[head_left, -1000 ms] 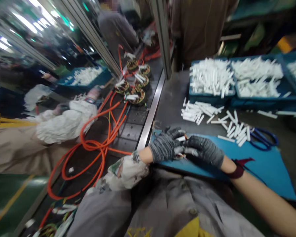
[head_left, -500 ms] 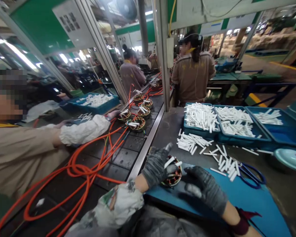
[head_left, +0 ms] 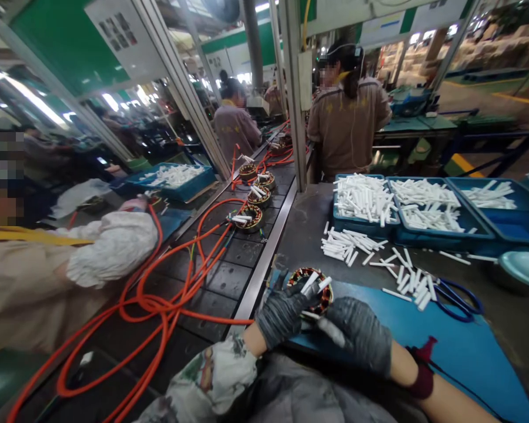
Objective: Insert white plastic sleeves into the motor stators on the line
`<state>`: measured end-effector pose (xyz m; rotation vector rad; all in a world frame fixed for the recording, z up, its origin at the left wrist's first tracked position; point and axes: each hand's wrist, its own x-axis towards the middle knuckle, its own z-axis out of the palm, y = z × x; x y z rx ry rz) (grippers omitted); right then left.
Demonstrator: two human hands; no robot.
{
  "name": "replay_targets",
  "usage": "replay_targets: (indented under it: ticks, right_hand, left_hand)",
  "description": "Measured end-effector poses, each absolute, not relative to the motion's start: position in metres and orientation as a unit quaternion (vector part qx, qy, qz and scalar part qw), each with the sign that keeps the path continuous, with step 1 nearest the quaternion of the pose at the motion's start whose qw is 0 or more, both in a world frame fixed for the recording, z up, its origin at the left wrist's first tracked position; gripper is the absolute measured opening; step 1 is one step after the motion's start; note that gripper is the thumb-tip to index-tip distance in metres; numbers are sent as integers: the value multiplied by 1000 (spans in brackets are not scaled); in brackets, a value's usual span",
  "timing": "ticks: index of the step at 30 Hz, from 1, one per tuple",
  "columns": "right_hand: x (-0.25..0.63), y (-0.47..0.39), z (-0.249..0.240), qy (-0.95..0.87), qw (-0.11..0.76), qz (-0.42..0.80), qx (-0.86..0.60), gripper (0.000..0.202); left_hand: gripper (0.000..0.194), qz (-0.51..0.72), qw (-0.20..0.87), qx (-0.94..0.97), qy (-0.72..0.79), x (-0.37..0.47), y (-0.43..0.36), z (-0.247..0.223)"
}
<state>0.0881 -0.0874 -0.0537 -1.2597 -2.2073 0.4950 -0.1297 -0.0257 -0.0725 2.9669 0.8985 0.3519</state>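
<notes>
A ring-shaped motor stator [head_left: 325, 302] with copper windings stands on the blue mat in front of me. Two white tubes [head_left: 311, 283] stick up at its opening. My left hand [head_left: 284, 311], in a grey glove, grips the ring's left side, with its thumb reaching over the opening. My right hand [head_left: 359, 335], gloved too, is curled against the near right side. Its fingertips are partly hidden. Another short white piece [head_left: 311, 315] shows between the hands at the near rim; whether a finger pinches it I cannot tell.
Loose white tubes [head_left: 341, 245] lie beyond the mat [head_left: 449, 352], near blue-handled scissors [head_left: 461, 302]. Blue bins [head_left: 365, 220] hold more tubes. On the conveyor [head_left: 223, 288] at left are several stators [head_left: 249, 218] and orange cables [head_left: 158, 311]. A co-worker's sleeve [head_left: 114, 247] is at far left.
My right hand has moved in against the stator, and my left thumb now lies over its opening. The co-worker's arm has drawn back left, and one stator is gone from the conveyor group.
</notes>
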Motion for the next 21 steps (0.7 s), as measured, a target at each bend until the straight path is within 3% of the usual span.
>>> replay_targets:
  ticks: [6, 10, 12, 15, 17, 19, 21]
  right_hand:
    - [100, -111, -67, -647, 368, 373, -554, 61]
    - [115, -101, -71, -613, 350, 414, -574, 61]
    - [137, -96, -71, -632, 333, 364, -598, 52]
    - [183, -91, -73, -656, 271, 133, -692, 43]
    - [209, -90, -76, -655, 228, 54, -719, 38]
    - [219, -91, -78, -667, 213, 25, -714, 35]
    - [211, -96, -76, -674, 256, 35, -693, 34]
  left_hand:
    - [84, 135, -65, 919, 364, -99, -47, -79]
    - [70, 180, -16, 912, 367, -98, -46, -77]
    - [57, 241, 39, 912, 329, -106, -43, -77]
    - [36, 319, 98, 899, 284, -116, -39, -80]
    - [30, 333, 96, 895, 281, -116, -39, -82]
    - [27, 332, 84, 897, 279, -114, -39, -84]
    - [23, 327, 78, 899, 279, -112, -39, -85]
